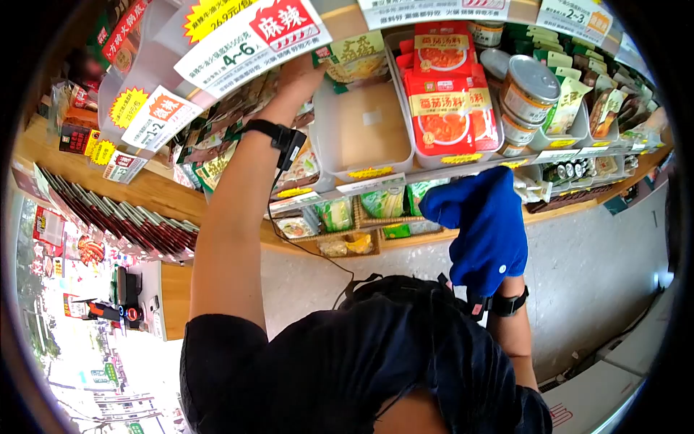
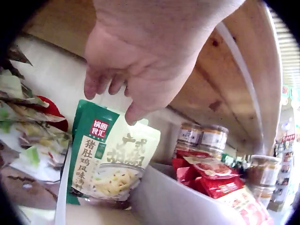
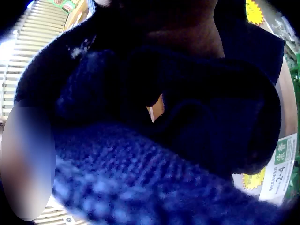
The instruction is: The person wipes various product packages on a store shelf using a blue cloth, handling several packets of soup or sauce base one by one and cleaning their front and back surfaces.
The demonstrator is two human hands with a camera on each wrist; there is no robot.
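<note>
In the left wrist view my bare left hand [image 2: 140, 56] reaches down over a green and cream soup pouch [image 2: 112, 164]. Its thumb tip overlaps the pouch's top edge, with the other fingertips just above that edge and loosely bent. The pouch stands upright at the back of a translucent bin [image 1: 329, 145]. My right hand, in front of the shelf, is covered by a blue cloth [image 1: 484, 224]. Knitted folds of this cloth fill the right wrist view and hide the fingers, so I cannot tell whether they grip it.
Red tomato soup packets [image 1: 448, 112] fill the bin to the right, with stacked cans [image 1: 531, 87] beyond. Other pouches lie left of the bin. Price signs [image 1: 253, 43] hang along the upper shelf edge. Lower down are baskets with green packets [image 1: 383, 202]. A cable [image 1: 307, 242] runs from the left wrist.
</note>
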